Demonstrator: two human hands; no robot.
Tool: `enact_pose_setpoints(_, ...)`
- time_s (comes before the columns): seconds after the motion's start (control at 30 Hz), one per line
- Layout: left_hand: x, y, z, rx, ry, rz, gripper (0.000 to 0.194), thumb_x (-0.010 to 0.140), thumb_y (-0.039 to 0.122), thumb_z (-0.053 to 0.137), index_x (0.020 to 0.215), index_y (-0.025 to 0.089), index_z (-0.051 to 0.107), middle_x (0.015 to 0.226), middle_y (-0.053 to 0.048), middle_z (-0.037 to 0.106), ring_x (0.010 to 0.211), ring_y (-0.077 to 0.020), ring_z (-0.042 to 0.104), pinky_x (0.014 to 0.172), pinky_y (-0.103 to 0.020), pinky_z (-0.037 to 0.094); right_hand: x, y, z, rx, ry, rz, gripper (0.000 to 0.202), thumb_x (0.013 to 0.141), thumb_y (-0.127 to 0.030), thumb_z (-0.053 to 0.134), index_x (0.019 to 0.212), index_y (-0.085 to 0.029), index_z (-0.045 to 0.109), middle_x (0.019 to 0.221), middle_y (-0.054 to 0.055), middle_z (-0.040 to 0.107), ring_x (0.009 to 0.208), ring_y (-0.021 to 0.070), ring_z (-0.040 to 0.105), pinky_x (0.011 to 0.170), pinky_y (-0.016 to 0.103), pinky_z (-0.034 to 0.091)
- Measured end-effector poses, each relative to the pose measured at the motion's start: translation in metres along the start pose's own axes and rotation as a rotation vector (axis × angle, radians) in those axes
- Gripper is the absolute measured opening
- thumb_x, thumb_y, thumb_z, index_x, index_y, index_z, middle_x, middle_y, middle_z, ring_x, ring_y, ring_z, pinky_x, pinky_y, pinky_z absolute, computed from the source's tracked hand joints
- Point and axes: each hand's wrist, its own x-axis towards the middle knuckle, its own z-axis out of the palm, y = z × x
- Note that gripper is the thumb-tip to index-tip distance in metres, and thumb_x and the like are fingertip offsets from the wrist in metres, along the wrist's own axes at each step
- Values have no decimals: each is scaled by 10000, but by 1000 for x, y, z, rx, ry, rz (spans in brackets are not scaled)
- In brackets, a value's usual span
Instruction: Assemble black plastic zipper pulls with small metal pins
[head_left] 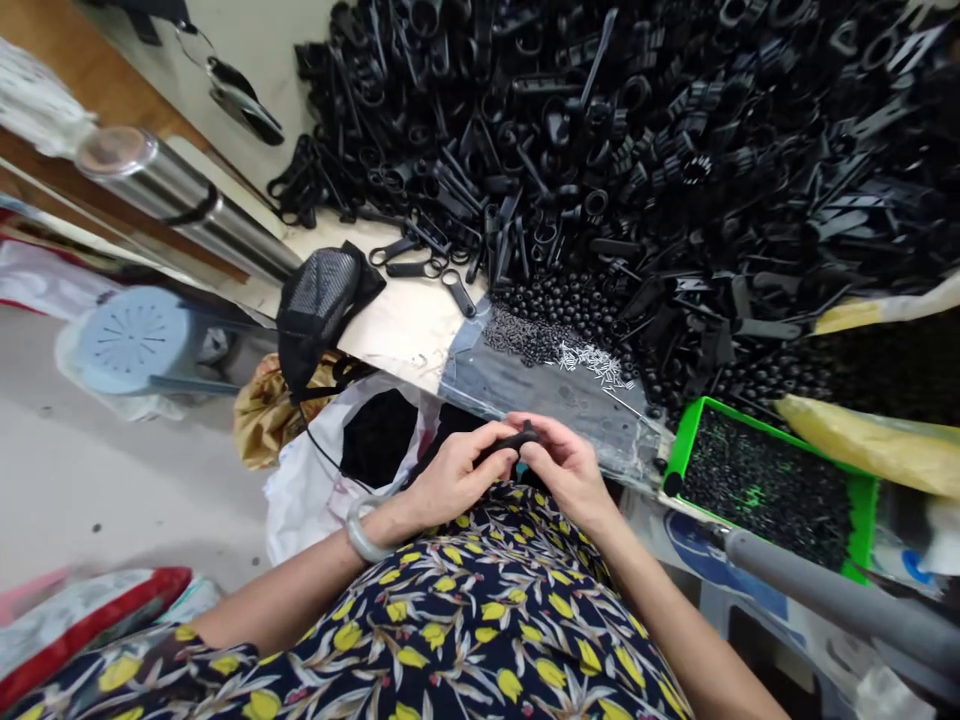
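Close to my body, at the front edge of the table, my left hand (465,468) and my right hand (562,462) meet around a small black plastic part (516,438). Thumbs and fingers of both hands pinch it; much of it is hidden, so I cannot make out its full shape. Beyond my hands, a small heap of silver pins (592,362) lies on a dark sheet (517,385). Beside the pins are tiny dark grey pieces (517,335) and round black beads (574,300). Several black parts with ring ends (457,292) lie further left.
A large pile of black plastic parts (540,150) covers the back of the table. At right stands a green tray (795,428) of small black pieces, beside a yellow bag (877,445). A steel flask (225,225), a black mesh pouch (322,300) and a blue stool (124,340) are at left.
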Motion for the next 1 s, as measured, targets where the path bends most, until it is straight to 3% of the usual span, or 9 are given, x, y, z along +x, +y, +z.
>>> enact_pose_setpoints(0.13,2,-2,3,177,77,136,210,1030,300,545,1124,177,687,1113,-101,724,1031,-215,663,939,-329,514,-4,3,6,-111,39,-76,355,937,-482,722,1233,-286,728,1215,46,761,1054,232,724,959,372,591)
enact_pose_setpoints(0.3,4,-3,3,201,37,228,233,1063,279,471,1149,171,659,1072,-103,730,951,-197,671,893,-313,521,-5,-1,5,-152,39,-71,391,932,-476,728,1270,-280,720,1156,44,768,975,226,729,900,362,603)
enact_pose_setpoints(0.47,13,-2,6,32,-48,100,274,1082,344,444,1153,169,644,867,-34,691,762,-148,628,745,-261,502,3,-4,-1,-128,52,-76,416,941,-477,718,1297,-263,697,1004,32,766,797,175,710,831,335,605)
enact_pose_setpoints(0.6,23,2,2,22,-45,81,272,1061,339,477,1173,170,657,886,-34,702,787,-153,629,758,-269,500,10,-10,-17,-248,50,-182,353,974,-455,677,1270,-266,720,1191,60,740,1052,206,707,952,346,576)
enact_pose_setpoints(0.7,31,5,-2,75,-36,12,264,1022,324,539,1204,180,665,944,-48,739,784,-156,647,758,-283,503,14,-13,-28,-407,77,-270,280,988,-430,660,1180,-264,777,1159,68,739,1081,214,689,957,348,561)
enact_pose_setpoints(0.8,38,6,-4,-151,-76,-150,313,1009,377,562,1243,173,601,865,-30,726,658,-133,619,665,-267,504,21,-8,-35,-435,122,-212,296,984,-473,653,1111,-256,809,1048,69,752,918,195,702,820,323,587)
enact_pose_setpoints(0.9,44,4,-6,-492,-53,-252,342,999,419,581,1232,168,578,964,-61,734,742,-144,674,714,-276,538,30,4,-40,-265,171,-76,345,923,-545,710,1024,-234,820,982,61,764,802,184,708,734,313,609)
enact_pose_setpoints(1.0,47,2,-10,-727,-65,-319,439,990,454,606,1311,159,561,1019,-104,755,838,-186,727,786,-314,561,36,13,-43,-58,209,18,371,860,-560,776,985,-213,813,932,47,776,776,182,720,769,335,633)
